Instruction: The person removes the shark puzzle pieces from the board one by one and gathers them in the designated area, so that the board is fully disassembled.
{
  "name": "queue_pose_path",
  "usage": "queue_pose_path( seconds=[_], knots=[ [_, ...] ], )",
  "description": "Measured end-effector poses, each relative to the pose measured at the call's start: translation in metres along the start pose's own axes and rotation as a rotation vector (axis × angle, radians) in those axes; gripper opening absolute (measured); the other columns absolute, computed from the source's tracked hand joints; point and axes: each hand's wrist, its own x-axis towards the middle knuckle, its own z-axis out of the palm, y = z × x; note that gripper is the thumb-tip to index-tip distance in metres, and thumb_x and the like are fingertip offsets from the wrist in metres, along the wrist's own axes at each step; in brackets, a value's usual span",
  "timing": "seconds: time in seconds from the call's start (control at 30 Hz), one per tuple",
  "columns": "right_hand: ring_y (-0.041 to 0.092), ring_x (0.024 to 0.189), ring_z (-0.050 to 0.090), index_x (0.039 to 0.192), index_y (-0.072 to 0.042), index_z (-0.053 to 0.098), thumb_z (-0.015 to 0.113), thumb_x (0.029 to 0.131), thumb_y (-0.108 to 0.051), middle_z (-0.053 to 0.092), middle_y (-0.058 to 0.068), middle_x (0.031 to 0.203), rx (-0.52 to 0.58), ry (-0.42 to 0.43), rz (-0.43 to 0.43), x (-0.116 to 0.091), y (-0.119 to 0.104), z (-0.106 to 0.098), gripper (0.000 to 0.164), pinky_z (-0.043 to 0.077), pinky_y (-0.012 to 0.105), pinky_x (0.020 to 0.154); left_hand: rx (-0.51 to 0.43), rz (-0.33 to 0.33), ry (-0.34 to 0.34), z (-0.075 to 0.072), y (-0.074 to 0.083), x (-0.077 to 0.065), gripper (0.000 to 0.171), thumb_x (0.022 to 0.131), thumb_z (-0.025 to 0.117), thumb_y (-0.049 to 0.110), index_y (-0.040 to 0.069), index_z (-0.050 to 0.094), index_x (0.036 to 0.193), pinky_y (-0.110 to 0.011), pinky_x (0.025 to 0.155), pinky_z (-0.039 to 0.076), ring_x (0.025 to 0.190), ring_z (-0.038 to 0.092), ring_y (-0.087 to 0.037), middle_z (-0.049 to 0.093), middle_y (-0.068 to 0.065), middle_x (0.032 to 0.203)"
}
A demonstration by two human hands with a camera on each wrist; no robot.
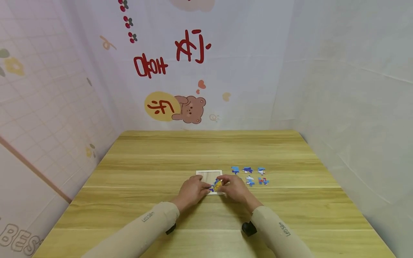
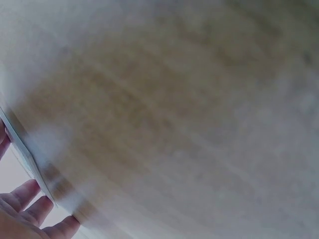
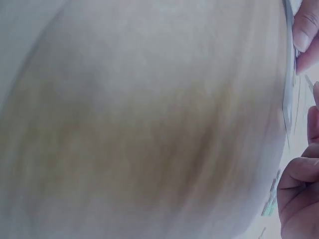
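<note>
A white rectangular puzzle frame lies on the table in the head view, under both hands. My left hand reaches over its left side, with fingertips on a small blue piece near the near edge. From the right, my right hand pinches a yellow-and-blue jigsaw piece between thumb and fingers, close over the frame and beside the left fingertips. In the left wrist view, the left fingers spread along the frame's edge. The right wrist view has the right hand with curled fingers; the piece is hidden there.
To the right of the frame lie several loose jigsaw pieces, among them a light blue one, a dark blue one and a red-and-blue one. The wooden table meets printed fabric walls at the back and sides.
</note>
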Motion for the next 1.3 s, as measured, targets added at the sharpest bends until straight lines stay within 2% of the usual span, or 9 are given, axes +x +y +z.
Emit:
queue_pose_path(
  seconds=[0.13, 0.33, 0.43, 0.57, 0.67, 0.8, 1.07, 1.3],
  knots=[
    [0.017, 0.08, 0.054, 0.119, -0.009, 0.071, 0.076, 0.083, -0.004, 0.061, -0.001, 0.086, 0.034, 0.012, 0.019, -0.003, 0.003, -0.011, 0.036, 0.043, 0.028, 0.063, -0.006, -0.007, -0.003, 0.002, -0.001, -0.001, 0.022, 0.094, 0.069, 0.023, 0.012, 0.078, 0.111, -0.056, 0.094, 0.046, 0.121, 0.054, -0.041, 0.059, -0.025, 0.128],
    [0.021, 0.094, 0.053, 0.116, -0.008, 0.072, 0.076, 0.085, -0.006, 0.061, 0.0, 0.088, 0.054, 0.033, 0.05, -0.015, 0.016, -0.04, 0.032, 0.041, 0.029, 0.067, -0.023, -0.003, 0.011, 0.0, -0.002, -0.003, 0.02, 0.093, 0.07, 0.019, 0.011, 0.078, 0.11, -0.057, 0.093, 0.047, 0.119, 0.055, -0.042, 0.059, -0.026, 0.127],
    [0.02, 0.091, 0.052, 0.117, -0.006, 0.071, 0.077, 0.085, -0.007, 0.061, 0.001, 0.09, 0.051, 0.023, 0.072, -0.023, 0.028, -0.054, 0.032, 0.041, 0.028, 0.067, -0.025, 0.001, 0.019, -0.001, -0.002, -0.004, 0.02, 0.092, 0.071, 0.018, 0.01, 0.078, 0.109, -0.057, 0.092, 0.047, 0.118, 0.055, -0.042, 0.059, -0.027, 0.126],
    [0.016, 0.079, 0.051, 0.119, -0.004, 0.069, 0.077, 0.086, -0.009, 0.06, 0.003, 0.091, 0.079, -0.037, 0.097, -0.032, 0.041, -0.063, 0.035, 0.042, 0.025, 0.063, -0.035, 0.007, 0.021, -0.002, -0.002, -0.006, 0.02, 0.092, 0.071, 0.016, 0.008, 0.078, 0.108, -0.057, 0.091, 0.047, 0.117, 0.055, -0.043, 0.059, -0.027, 0.126],
    [0.015, 0.072, 0.05, 0.12, -0.001, 0.068, 0.076, 0.086, -0.009, 0.061, 0.004, 0.089, 0.108, -0.073, 0.068, -0.036, 0.046, -0.064, 0.036, 0.041, 0.023, 0.057, -0.046, 0.015, 0.022, -0.003, -0.001, -0.006, 0.02, 0.092, 0.071, 0.016, 0.007, 0.078, 0.108, -0.057, 0.091, 0.047, 0.116, 0.056, -0.043, 0.059, -0.027, 0.125],
    [0.013, 0.067, 0.05, 0.116, 0.002, 0.068, 0.076, 0.085, -0.006, 0.061, 0.004, 0.084, 0.104, -0.078, 0.005, -0.039, 0.046, -0.061, 0.033, 0.041, 0.022, 0.055, -0.061, 0.024, 0.021, -0.002, 0.001, -0.005, 0.02, 0.092, 0.071, 0.016, 0.007, 0.077, 0.109, -0.056, 0.091, 0.047, 0.114, 0.056, -0.042, 0.06, -0.027, 0.123],
    [0.011, 0.064, 0.047, 0.11, -0.003, 0.072, 0.079, 0.083, -0.008, 0.057, 0.0, 0.075, -0.013, -0.053, 0.045, -0.039, 0.045, -0.053, 0.029, 0.037, 0.022, 0.053, -0.058, 0.023, 0.029, -0.001, 0.001, -0.005, 0.02, 0.092, 0.071, 0.015, 0.006, 0.077, 0.109, -0.056, 0.091, 0.047, 0.113, 0.056, -0.041, 0.06, -0.026, 0.122],
    [0.013, 0.063, 0.046, 0.107, -0.005, 0.072, 0.08, 0.083, -0.01, 0.055, 0.001, 0.074, -0.028, -0.051, 0.046, -0.038, 0.046, -0.052, 0.026, 0.036, 0.023, 0.052, -0.063, 0.017, 0.026, -0.002, 0.001, -0.004, 0.02, 0.092, 0.071, 0.016, 0.007, 0.077, 0.109, -0.056, 0.091, 0.047, 0.114, 0.056, -0.042, 0.059, -0.027, 0.124]
  ],
)
